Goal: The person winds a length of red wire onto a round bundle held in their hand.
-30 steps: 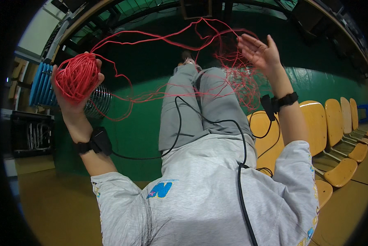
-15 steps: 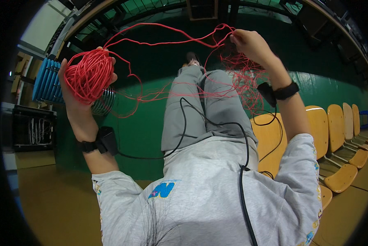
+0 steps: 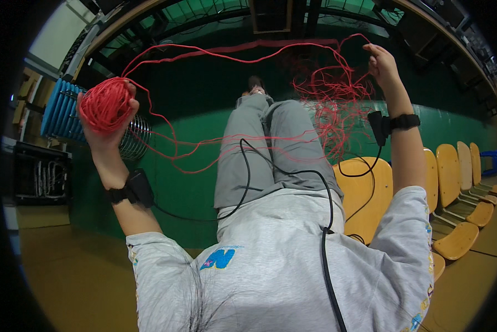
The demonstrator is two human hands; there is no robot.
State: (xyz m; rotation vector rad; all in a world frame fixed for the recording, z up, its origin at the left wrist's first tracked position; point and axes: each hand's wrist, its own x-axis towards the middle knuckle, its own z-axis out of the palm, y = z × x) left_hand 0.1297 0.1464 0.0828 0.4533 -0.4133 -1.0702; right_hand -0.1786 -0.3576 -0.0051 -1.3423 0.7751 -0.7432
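Note:
A big ball of red cord (image 3: pixel 105 104) rests in my left hand (image 3: pixel 109 135), whose fingers curl round its underside and right side. Raised at the far right, my right hand (image 3: pixel 382 65) pinches a strand of the same cord between thumb and forefinger. Long red strands (image 3: pixel 215 51) stretch between the ball and the right hand, sagging a little. Below and left of the right hand hangs a loose tangle of red cord (image 3: pixel 337 102). More strands droop from the ball across my thighs toward that tangle.
Yellow chairs (image 3: pixel 447 171) line the right side. At the left are blue folded items (image 3: pixel 63 110), a wire coil-like rack (image 3: pixel 135 138) and a black crate (image 3: pixel 42 174). A black cable (image 3: pixel 326 254) runs over my shirt to bands on both wrists.
My right hand has moved right, drawing the strands out longer, and the tangle has shifted with them. My left hand with the ball has shifted slightly left.

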